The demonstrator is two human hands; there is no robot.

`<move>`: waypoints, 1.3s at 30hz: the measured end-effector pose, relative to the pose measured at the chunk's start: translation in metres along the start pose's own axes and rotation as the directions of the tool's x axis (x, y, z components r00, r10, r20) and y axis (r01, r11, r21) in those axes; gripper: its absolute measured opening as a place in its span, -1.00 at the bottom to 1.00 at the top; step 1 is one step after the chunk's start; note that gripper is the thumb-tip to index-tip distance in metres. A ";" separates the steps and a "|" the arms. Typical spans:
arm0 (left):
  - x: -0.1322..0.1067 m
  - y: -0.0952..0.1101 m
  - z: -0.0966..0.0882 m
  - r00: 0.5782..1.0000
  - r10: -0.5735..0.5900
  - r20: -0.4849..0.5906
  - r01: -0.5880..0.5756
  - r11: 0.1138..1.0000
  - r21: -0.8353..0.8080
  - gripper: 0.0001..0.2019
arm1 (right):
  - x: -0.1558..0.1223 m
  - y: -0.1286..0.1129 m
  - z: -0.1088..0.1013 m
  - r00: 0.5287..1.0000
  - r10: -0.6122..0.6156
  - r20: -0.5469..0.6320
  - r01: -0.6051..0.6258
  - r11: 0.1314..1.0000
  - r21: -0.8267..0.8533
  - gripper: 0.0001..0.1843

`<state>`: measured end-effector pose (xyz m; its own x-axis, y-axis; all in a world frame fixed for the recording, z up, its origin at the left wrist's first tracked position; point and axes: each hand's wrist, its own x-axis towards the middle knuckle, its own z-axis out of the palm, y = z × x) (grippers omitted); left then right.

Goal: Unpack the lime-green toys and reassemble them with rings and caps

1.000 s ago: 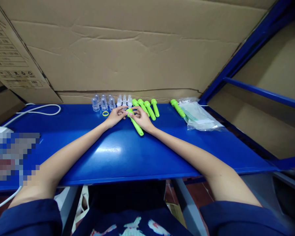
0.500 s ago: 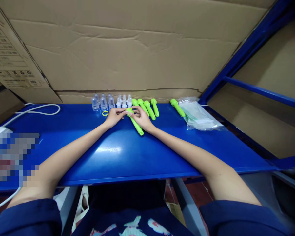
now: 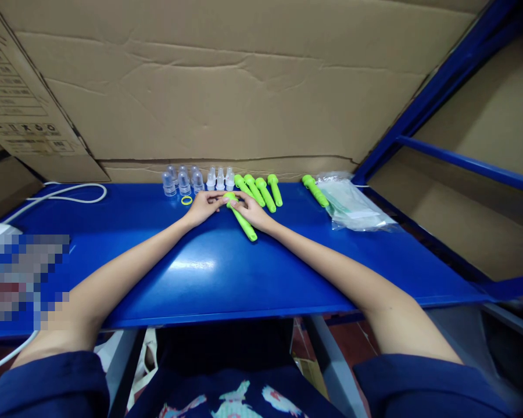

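Note:
Both my left hand (image 3: 206, 208) and my right hand (image 3: 251, 210) are closed on the wide head of a lime-green plastic handle (image 3: 245, 226). Its narrow end slants down toward me and to the right. My fingers partly cover the head, so what lies under them is hidden. Just left of my left hand, a thin yellow ring (image 3: 186, 200) lies flat on the blue table (image 3: 244, 278). Behind my hands stand clear domed plastic caps (image 3: 184, 183) and smaller frosted tips (image 3: 220, 179). Several matching green handles (image 3: 275, 190) lie beyond my right hand.
A further green piece (image 3: 315, 190) with a ribbed upper part leans by a clear plastic bag (image 3: 357, 203) at the right. A white cable (image 3: 87, 194) loops at the left, near a blurred-out patch. Cardboard (image 3: 226, 87) walls the back; a blue metal frame (image 3: 418, 116) rises at right.
The green handle's narrow end has shifted very slightly right and toward me. My right-hand fingers have moved a little around its head; everything else stays put.

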<state>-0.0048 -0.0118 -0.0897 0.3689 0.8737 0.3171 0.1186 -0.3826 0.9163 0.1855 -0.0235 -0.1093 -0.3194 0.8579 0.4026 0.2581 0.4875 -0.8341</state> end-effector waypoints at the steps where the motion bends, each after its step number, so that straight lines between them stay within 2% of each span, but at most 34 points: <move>1: 0.000 0.000 0.000 1.000 -0.013 -0.003 0.013 1.000 -0.009 -0.40 | 0.000 0.000 0.000 1.000 0.005 -0.008 -0.005 1.000 -0.002 -0.56; 8: 0.001 0.002 0.000 0.997 -0.073 -0.001 0.073 0.997 -0.009 -0.41 | -0.001 -0.002 0.004 0.997 -0.005 -0.073 0.006 1.000 0.011 -0.50; 12: 0.002 0.003 0.000 0.996 -0.081 0.032 0.081 0.997 -0.011 -0.45 | -0.002 -0.002 0.004 0.996 0.010 -0.089 -0.009 1.000 0.011 -0.54; 23: 0.006 -0.007 -0.001 1.000 -0.010 0.018 0.011 0.998 -0.060 -0.51 | -0.002 -0.003 0.002 0.998 -0.026 -0.060 0.026 1.000 -0.007 -0.52; 29: 0.002 -0.001 0.000 0.999 -0.009 -0.053 0.009 1.000 0.003 -0.51 | -0.004 -0.011 0.003 0.995 -0.070 -0.072 0.074 0.996 0.054 -0.56; 35: -0.002 -0.001 -0.002 0.988 0.036 -0.150 -0.013 0.988 0.152 -0.59 | -0.005 -0.012 0.003 0.994 -0.046 -0.096 0.049 0.998 0.031 -0.52; 39: -0.002 0.000 -0.002 0.983 0.067 -0.171 -0.034 0.981 0.189 -0.62 | -0.005 -0.010 0.004 0.994 -0.036 -0.105 0.039 0.999 0.026 -0.52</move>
<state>-0.0076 -0.0126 -0.0900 0.2133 0.8845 0.4149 0.2777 -0.4621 0.8422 0.1806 -0.0333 -0.1043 -0.2311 0.8522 0.4695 0.2215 0.5159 -0.8275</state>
